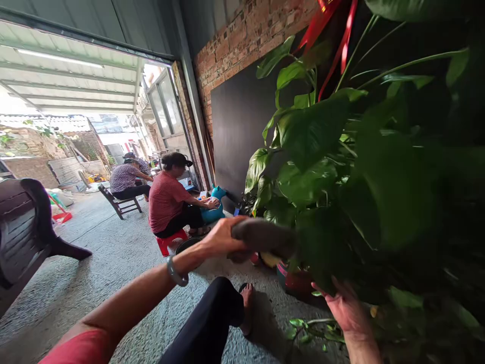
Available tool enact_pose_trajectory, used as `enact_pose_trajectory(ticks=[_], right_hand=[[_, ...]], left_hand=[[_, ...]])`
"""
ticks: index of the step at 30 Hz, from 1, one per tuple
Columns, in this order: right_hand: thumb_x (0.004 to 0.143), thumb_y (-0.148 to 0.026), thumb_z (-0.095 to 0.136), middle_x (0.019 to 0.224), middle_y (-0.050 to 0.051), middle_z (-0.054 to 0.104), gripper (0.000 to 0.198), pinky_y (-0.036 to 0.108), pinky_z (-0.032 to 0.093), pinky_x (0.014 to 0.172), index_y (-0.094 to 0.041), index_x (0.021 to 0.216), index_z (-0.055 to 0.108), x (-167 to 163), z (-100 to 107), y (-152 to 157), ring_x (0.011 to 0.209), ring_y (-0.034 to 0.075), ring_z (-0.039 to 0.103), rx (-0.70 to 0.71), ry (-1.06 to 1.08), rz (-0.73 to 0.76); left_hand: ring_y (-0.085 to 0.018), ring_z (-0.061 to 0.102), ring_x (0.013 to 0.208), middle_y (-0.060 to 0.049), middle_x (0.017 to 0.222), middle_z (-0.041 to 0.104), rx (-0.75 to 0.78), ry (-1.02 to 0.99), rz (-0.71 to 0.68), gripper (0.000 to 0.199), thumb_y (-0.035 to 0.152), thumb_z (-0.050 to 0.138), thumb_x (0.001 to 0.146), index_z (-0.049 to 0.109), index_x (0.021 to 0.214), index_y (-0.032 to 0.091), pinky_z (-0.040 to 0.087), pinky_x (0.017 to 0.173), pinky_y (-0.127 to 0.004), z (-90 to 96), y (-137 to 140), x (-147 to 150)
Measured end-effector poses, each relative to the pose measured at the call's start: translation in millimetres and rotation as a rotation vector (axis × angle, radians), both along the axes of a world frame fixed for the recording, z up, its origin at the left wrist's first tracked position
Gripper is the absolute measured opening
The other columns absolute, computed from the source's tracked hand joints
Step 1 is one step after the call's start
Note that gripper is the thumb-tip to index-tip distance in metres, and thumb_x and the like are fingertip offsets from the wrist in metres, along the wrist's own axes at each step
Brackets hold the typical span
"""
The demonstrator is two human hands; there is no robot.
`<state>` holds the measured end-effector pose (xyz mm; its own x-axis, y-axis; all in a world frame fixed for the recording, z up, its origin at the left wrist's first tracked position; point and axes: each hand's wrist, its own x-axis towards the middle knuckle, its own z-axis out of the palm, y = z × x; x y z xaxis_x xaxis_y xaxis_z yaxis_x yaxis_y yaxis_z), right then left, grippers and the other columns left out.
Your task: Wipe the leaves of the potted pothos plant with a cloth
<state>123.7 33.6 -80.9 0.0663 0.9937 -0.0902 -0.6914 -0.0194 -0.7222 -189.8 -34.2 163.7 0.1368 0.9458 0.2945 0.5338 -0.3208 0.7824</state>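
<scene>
My left hand (223, 237), a bracelet on its wrist, is closed on a dark grey-brown cloth (265, 235). The cloth is blurred and reaches the edge of a large green leaf (322, 247) on a leafy potted plant (314, 177). Lower right, my right hand (346, 303) is held palm up at the underside of the foliage. Its thumb stands apart from the fingers, whose tips are partly lost in shadow and blur. Below the leaves a dark red pot (299, 283) shows in part.
Cut green leaves (314, 328) lie on the concrete floor (144, 298). Ahead, a person in a red shirt (168, 199) sits on a red stool (168, 241) beside a blue toy animal (214, 205). A dark bucket (189, 245) stands nearby. A wooden chair (26, 232) is at left.
</scene>
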Motion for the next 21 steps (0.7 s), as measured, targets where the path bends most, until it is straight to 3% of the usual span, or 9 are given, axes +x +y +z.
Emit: enact_pose_trajectory(ticks=[2, 4, 6, 8, 11, 14, 17, 19, 21], right_hand=[[0.047, -0.041, 0.099, 0.099, 0.001, 0.078, 0.053, 0.057, 0.061, 0.085, -0.033, 0.093, 0.075, 0.2, 6.5, -0.4, 0.086, 0.028, 0.073, -0.033, 0.013, 0.005], [0.042, -0.039, 0.101, 0.097, 0.0, 0.078, 0.06, 0.056, 0.062, 0.083, -0.034, 0.095, 0.074, -1.6, 13.9, -1.5, 0.085, 0.027, 0.073, -0.062, 0.024, -0.008], [0.04, -0.04, 0.101, 0.093, -0.001, 0.077, 0.059, 0.054, 0.062, 0.081, -0.032, 0.092, 0.074, -3.4, 18.9, -2.9, 0.084, 0.026, 0.072, -0.072, 0.023, -0.027], [0.04, -0.041, 0.1, 0.092, 0.0, 0.077, 0.056, 0.051, 0.062, 0.077, -0.03, 0.088, 0.074, -3.7, 21.2, -4.6, 0.083, 0.025, 0.071, -0.071, 0.017, -0.041], [0.038, -0.044, 0.099, 0.089, 0.002, 0.076, 0.054, 0.045, 0.06, 0.069, -0.028, 0.081, 0.072, -2.0, 23.1, -6.4, 0.084, 0.026, 0.07, -0.077, -0.016, -0.063], [0.035, -0.048, 0.096, 0.085, 0.004, 0.074, 0.052, 0.044, 0.058, 0.065, -0.026, 0.074, 0.069, -1.7, 25.9, -5.9, 0.081, 0.028, 0.068, -0.07, -0.124, -0.13], [0.04, -0.048, 0.091, 0.077, 0.003, 0.071, 0.045, 0.036, 0.052, 0.06, -0.023, 0.068, 0.066, -4.8, 28.6, -5.6, 0.073, 0.024, 0.064, -0.069, -0.228, -0.238], [0.044, -0.047, 0.089, 0.068, 0.001, 0.067, 0.04, 0.032, 0.049, 0.059, -0.022, 0.064, 0.064, -8.2, 29.3, -7.8, 0.069, 0.02, 0.059, -0.067, -0.272, -0.308], [0.046, -0.047, 0.088, 0.066, 0.0, 0.065, 0.04, 0.031, 0.049, 0.064, -0.022, 0.065, 0.065, -11.8, 28.0, -12.1, 0.069, 0.019, 0.058, -0.04, -0.3, -0.362]], left_hand=[[-0.018, 0.067, 0.096, 0.0, 0.106, 0.076, 0.157, -0.072, 0.064, 0.058, 0.021, 0.08, 0.067, 0.071, 0.124, 0.019, 0.051, 0.087, -0.026, 24.8, 4.4, 4.2], [-0.019, 0.065, 0.098, -0.002, 0.107, 0.075, 0.266, -0.065, 0.134, 0.062, 0.021, 0.08, 0.067, 0.068, 0.127, 0.016, 0.05, 0.09, -0.027, 35.1, 19.7, 14.0], [-0.02, 0.064, 0.093, -0.003, 0.101, 0.075, 0.25, -0.005, 0.168, 0.063, 0.02, 0.082, 0.063, 0.07, 0.124, 0.013, 0.05, 0.087, -0.029, 27.5, 33.8, 24.7], [-0.02, 0.064, 0.087, -0.003, 0.094, 0.075, 0.139, 0.036, 0.137, 0.06, 0.02, 0.083, 0.06, 0.073, 0.119, 0.014, 0.049, 0.083, -0.03, 11.7, 34.7, 32.1], [-0.021, 0.065, 0.084, -0.001, 0.091, 0.074, -0.01, -0.064, 0.034, 0.054, 0.024, 0.081, 0.062, 0.076, 0.115, 0.02, 0.05, 0.076, -0.028, 2.8, 6.0, 35.2], [-0.024, 0.067, 0.094, -0.001, 0.1, 0.075, 0.083, -0.208, 0.021, 0.055, 0.028, 0.083, 0.063, 0.075, 0.117, 0.024, 0.053, 0.082, -0.03, 23.2, -30.1, 40.7], [-0.028, 0.066, 0.106, -0.001, 0.112, 0.074, 0.264, -0.227, 0.004, 0.063, 0.032, 0.088, 0.062, 0.072, 0.123, 0.025, 0.052, 0.094, -0.034, 40.6, -34.2, 62.4], [-0.027, 0.066, 0.108, -0.002, 0.118, 0.073, 0.287, -0.159, -0.075, 0.066, 0.034, 0.086, 0.067, 0.068, 0.13, 0.025, 0.051, 0.097, -0.034, 33.3, -16.9, 82.7], [-0.027, 0.067, 0.107, -0.004, 0.119, 0.073, 0.233, -0.039, -0.163, 0.063, 0.033, 0.084, 0.07, 0.068, 0.13, 0.023, 0.051, 0.096, -0.035, 11.8, 5.0, 99.9]])
